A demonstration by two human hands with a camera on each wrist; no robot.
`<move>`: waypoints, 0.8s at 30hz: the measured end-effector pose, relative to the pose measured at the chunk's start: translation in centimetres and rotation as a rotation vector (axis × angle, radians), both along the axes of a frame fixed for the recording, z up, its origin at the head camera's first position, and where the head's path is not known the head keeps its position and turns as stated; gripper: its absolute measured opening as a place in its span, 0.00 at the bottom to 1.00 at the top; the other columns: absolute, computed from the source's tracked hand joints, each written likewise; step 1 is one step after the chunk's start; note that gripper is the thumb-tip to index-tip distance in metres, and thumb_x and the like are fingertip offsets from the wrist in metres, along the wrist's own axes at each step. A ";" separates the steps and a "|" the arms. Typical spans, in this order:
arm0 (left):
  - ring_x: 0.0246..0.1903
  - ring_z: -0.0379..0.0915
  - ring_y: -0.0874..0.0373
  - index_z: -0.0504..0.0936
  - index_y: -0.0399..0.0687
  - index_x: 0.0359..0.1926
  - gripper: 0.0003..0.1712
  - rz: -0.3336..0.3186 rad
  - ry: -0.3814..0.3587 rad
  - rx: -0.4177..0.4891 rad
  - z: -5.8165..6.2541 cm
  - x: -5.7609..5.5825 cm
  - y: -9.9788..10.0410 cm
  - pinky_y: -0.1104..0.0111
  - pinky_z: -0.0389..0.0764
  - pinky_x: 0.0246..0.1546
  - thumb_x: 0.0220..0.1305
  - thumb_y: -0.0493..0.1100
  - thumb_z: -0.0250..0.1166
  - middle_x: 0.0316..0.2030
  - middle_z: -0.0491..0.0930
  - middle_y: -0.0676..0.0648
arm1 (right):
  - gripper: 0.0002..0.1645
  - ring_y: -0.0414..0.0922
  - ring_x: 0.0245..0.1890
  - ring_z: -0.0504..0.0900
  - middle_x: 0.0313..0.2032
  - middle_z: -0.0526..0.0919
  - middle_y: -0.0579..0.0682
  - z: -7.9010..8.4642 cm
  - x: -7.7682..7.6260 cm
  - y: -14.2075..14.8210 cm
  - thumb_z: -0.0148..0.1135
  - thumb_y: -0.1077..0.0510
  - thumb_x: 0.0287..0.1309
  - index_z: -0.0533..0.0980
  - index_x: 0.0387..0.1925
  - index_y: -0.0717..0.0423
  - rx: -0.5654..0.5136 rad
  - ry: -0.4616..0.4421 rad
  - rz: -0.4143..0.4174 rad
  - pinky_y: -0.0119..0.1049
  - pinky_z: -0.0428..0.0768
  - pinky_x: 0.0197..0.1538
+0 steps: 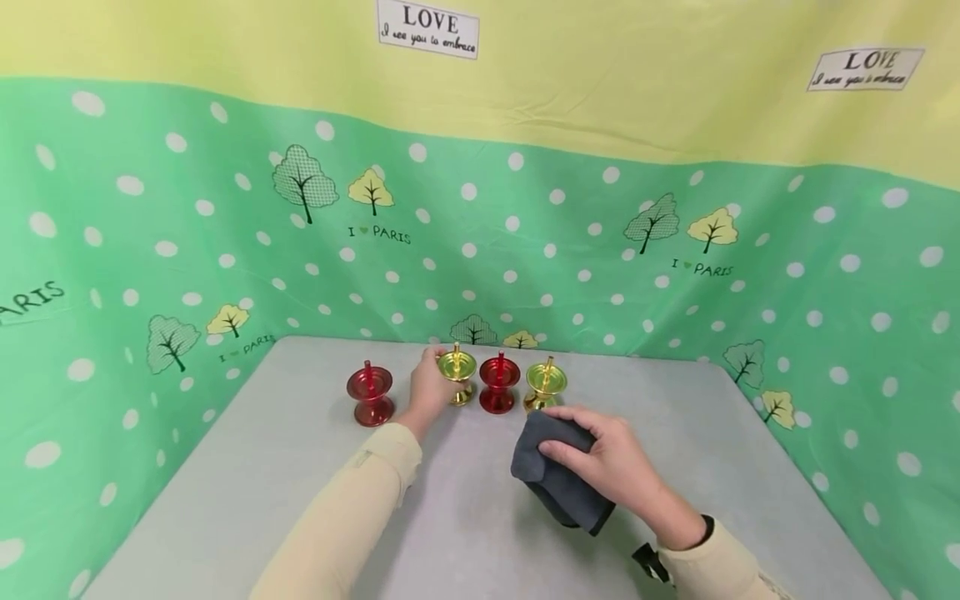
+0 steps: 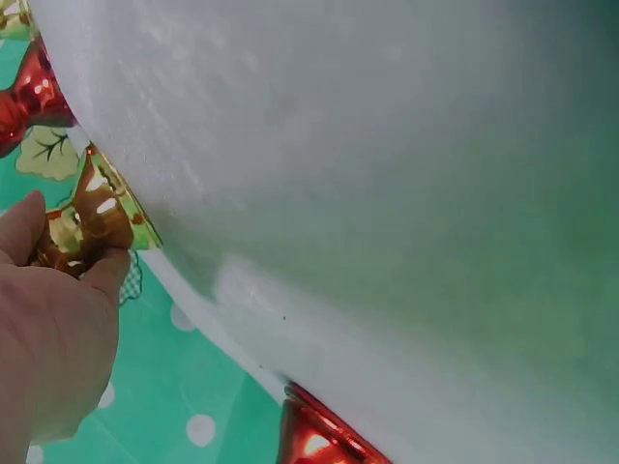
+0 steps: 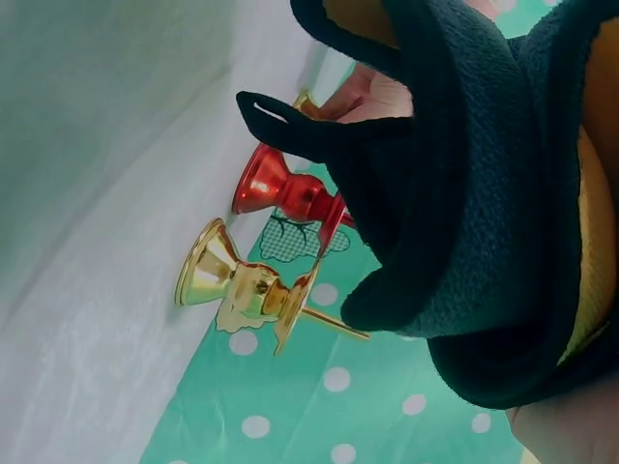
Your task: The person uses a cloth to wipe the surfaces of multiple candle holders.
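Note:
Near the back of the table my left hand [image 1: 433, 387] grips a gold candle holder [image 1: 457, 367] by its side; in the left wrist view thumb and fingers [image 2: 108, 271] close round its waist. My right hand [image 1: 618, 458] holds a folded dark grey cloth [image 1: 562, 475] above the table, thumb on top. Just beyond the cloth stands a second gold candle holder [image 1: 546, 379], its base partly hidden in the head view. Between the two gold ones is a red candle holder [image 1: 500, 383]. Another red candle holder [image 1: 371, 396] stands left of my left hand.
The grey table [image 1: 465, 533] ends at the back against a green dotted curtain [image 1: 510, 250] with a yellow upper part. A black strap [image 1: 651, 562] hangs at the right wrist.

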State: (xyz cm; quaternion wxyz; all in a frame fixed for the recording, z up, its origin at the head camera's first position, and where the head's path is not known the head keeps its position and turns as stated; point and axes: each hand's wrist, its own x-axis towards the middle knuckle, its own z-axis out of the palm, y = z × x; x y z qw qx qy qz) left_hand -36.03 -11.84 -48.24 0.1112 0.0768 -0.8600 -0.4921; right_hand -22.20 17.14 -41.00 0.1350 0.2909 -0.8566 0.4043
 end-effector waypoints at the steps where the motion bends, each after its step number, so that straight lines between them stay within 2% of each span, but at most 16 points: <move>1: 0.67 0.76 0.34 0.69 0.38 0.70 0.48 0.000 -0.004 -0.012 0.1 0.1 0.0 0.45 0.76 0.72 0.51 0.33 0.84 0.65 0.79 0.30 | 0.22 0.38 0.42 0.91 0.49 0.93 0.49 0.0 0.0 0.0 0.79 0.52 0.62 0.86 0.58 0.44 -0.002 0.000 0.002 0.31 0.87 0.38; 5: 0.71 0.72 0.33 0.59 0.35 0.78 0.58 -0.008 -0.039 -0.047 0.6 1.0 0.0 0.44 0.72 0.75 0.53 0.36 0.84 0.70 0.73 0.29 | 0.23 0.38 0.42 0.91 0.49 0.93 0.51 0.2 0.3 0.1 0.79 0.52 0.63 0.86 0.58 0.44 -0.011 -0.030 0.005 0.32 0.88 0.37; 7: 0.73 0.69 0.33 0.54 0.35 0.81 0.61 -0.021 -0.051 -0.052 1.1 1.9 -0.1 0.44 0.70 0.76 0.56 0.39 0.83 0.73 0.70 0.29 | 0.23 0.37 0.43 0.91 0.50 0.93 0.50 0.3 0.4 0.2 0.79 0.52 0.62 0.86 0.59 0.44 -0.012 -0.051 -0.005 0.32 0.88 0.37; 9: 0.75 0.67 0.33 0.51 0.35 0.82 0.62 -0.053 -0.055 -0.060 2.0 3.2 -0.4 0.43 0.69 0.76 0.59 0.43 0.82 0.75 0.67 0.29 | 0.23 0.38 0.44 0.91 0.51 0.92 0.50 0.5 0.6 0.3 0.79 0.51 0.62 0.86 0.59 0.43 -0.012 -0.061 -0.015 0.32 0.88 0.39; 11: 0.75 0.69 0.35 0.54 0.36 0.82 0.59 -0.089 -0.055 -0.070 2.9 5.1 -0.8 0.44 0.72 0.75 0.62 0.47 0.80 0.76 0.67 0.31 | 0.23 0.39 0.46 0.91 0.52 0.92 0.49 0.6 0.9 0.5 0.79 0.51 0.63 0.86 0.59 0.42 -0.014 -0.065 -0.019 0.32 0.88 0.41; 13: 0.68 0.78 0.40 0.63 0.38 0.78 0.50 -0.124 -0.010 -0.071 3.8 7.4 -1.6 0.51 0.82 0.67 0.64 0.49 0.78 0.72 0.75 0.35 | 0.22 0.40 0.47 0.91 0.52 0.92 0.49 0.6 1.1 0.7 0.78 0.51 0.63 0.86 0.59 0.42 -0.013 -0.062 -0.020 0.32 0.88 0.42; 15: 0.56 0.86 0.45 0.74 0.41 0.71 0.38 -0.126 0.082 -0.058 4.7 9.8 -2.8 0.61 0.88 0.55 0.65 0.48 0.78 0.62 0.84 0.40 | 0.22 0.40 0.47 0.91 0.52 0.92 0.49 0.7 1.4 0.9 0.78 0.51 0.64 0.86 0.59 0.43 -0.016 -0.053 -0.017 0.32 0.88 0.42; 17: 0.46 0.86 0.50 0.80 0.44 0.63 0.30 -0.087 0.189 -0.066 5.4 11.8 -4.4 0.66 0.87 0.45 0.64 0.47 0.79 0.52 0.87 0.43 | 0.22 0.38 0.46 0.91 0.51 0.92 0.48 0.7 1.5 1.0 0.78 0.51 0.63 0.86 0.58 0.43 -0.018 -0.050 -0.019 0.32 0.88 0.41; 18: 0.45 0.83 0.51 0.80 0.44 0.62 0.29 -0.052 0.236 -0.075 5.6 12.5 -5.3 0.66 0.85 0.42 0.64 0.47 0.79 0.49 0.86 0.43 | 0.22 0.38 0.45 0.91 0.51 0.93 0.49 0.8 1.5 1.0 0.78 0.51 0.63 0.86 0.58 0.43 -0.020 -0.043 -0.017 0.32 0.88 0.40; 19: 0.47 0.81 0.49 0.79 0.44 0.63 0.32 -0.007 0.260 -0.093 5.9 12.9 -6.2 0.64 0.84 0.45 0.62 0.48 0.80 0.51 0.84 0.42 | 0.22 0.37 0.45 0.91 0.51 0.93 0.49 0.9 1.5 1.1 0.78 0.52 0.63 0.86 0.58 0.43 -0.023 -0.040 -0.016 0.31 0.88 0.40; 21: 0.56 0.76 0.42 0.72 0.42 0.70 0.43 0.068 0.239 -0.119 6.0 13.1 -8.1 0.53 0.83 0.53 0.60 0.50 0.82 0.59 0.79 0.38 | 0.21 0.38 0.44 0.90 0.50 0.92 0.49 1.0 1.5 1.2 0.78 0.52 0.63 0.86 0.58 0.44 -0.027 -0.031 -0.014 0.32 0.88 0.40; 22: 0.62 0.72 0.40 0.68 0.42 0.74 0.50 0.096 0.199 -0.134 6.0 12.8 -9.0 0.48 0.81 0.58 0.59 0.53 0.83 0.64 0.76 0.37 | 0.21 0.38 0.44 0.90 0.50 0.92 0.49 1.0 1.4 1.3 0.78 0.52 0.63 0.86 0.58 0.44 -0.025 -0.030 -0.017 0.31 0.87 0.40; 24: 0.74 0.63 0.37 0.56 0.41 0.82 0.62 0.099 0.089 -0.130 5.5 12.0 -10.4 0.41 0.74 0.69 0.57 0.57 0.83 0.76 0.66 0.36 | 0.22 0.38 0.45 0.90 0.51 0.92 0.49 1.0 1.5 1.4 0.78 0.52 0.63 0.86 0.58 0.44 -0.024 -0.027 -0.021 0.31 0.87 0.40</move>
